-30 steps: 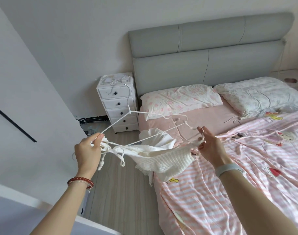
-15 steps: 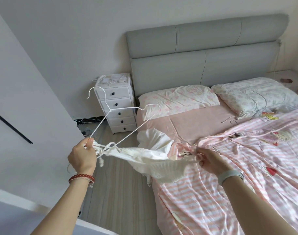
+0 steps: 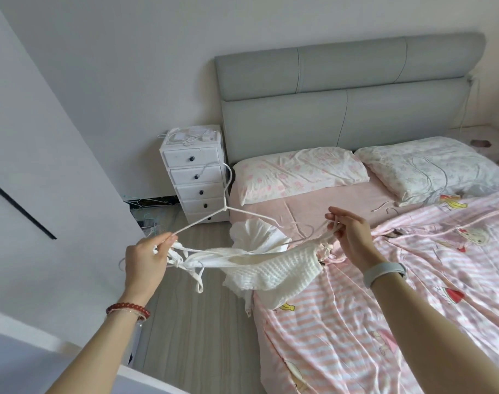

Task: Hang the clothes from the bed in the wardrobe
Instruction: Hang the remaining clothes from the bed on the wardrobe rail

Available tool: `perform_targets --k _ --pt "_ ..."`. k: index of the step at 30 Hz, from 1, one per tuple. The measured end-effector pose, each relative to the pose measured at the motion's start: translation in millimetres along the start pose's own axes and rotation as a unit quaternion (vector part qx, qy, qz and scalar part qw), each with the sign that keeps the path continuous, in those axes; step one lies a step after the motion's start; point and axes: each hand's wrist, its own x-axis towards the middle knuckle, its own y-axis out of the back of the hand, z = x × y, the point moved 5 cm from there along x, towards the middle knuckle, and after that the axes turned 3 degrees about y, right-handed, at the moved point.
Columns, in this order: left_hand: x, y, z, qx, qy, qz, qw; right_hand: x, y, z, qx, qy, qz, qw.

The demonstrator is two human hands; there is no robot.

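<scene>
A small white knitted top [image 3: 276, 268] with thin straps and a frill hangs stretched between my two hands over the bed's left edge. My left hand [image 3: 146, 257] grips one end of a white wire hanger [image 3: 227, 206] together with the top's left straps. My right hand [image 3: 352, 237] pinches the top's right strap, raised above the striped cover. The hanger's hook points up in front of the drawer unit. The bed [image 3: 384, 294] has a pink striped cover.
A white drawer unit [image 3: 195, 177] with cables on top stands beside the grey headboard [image 3: 347, 89]. Two pillows [image 3: 299, 172] lie at the bed's head. A white wall panel [image 3: 38, 155] stands at left, wood floor [image 3: 197, 331] runs between it and the bed.
My right hand has lifted with the strap from low over the cover. The hanger has swung right, its hook now over the drawers.
</scene>
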Motion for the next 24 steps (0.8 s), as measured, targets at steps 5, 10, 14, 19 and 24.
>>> perform_targets --k 5,10,14,19,24 --pt "-3 2 7 -0.006 -0.036 0.007 0.999 -6 -25 -20 -0.123 0.038 -0.098 0.987" --pt "-2 -4 22 -0.008 -0.078 0.015 0.997 -21 -65 -39 -0.279 0.100 -0.221 0.929" --pt "1 7 27 -0.035 -0.053 0.054 0.997 -26 -82 -47 -0.376 0.148 -0.269 0.874" --pt "-13 18 26 -0.024 -0.046 0.059 0.997 -35 -93 -50 -0.508 0.255 -0.295 0.768" --pt "-44 27 13 -0.012 -0.018 0.056 0.998 -53 -110 -45 -0.572 0.327 -0.345 0.668"
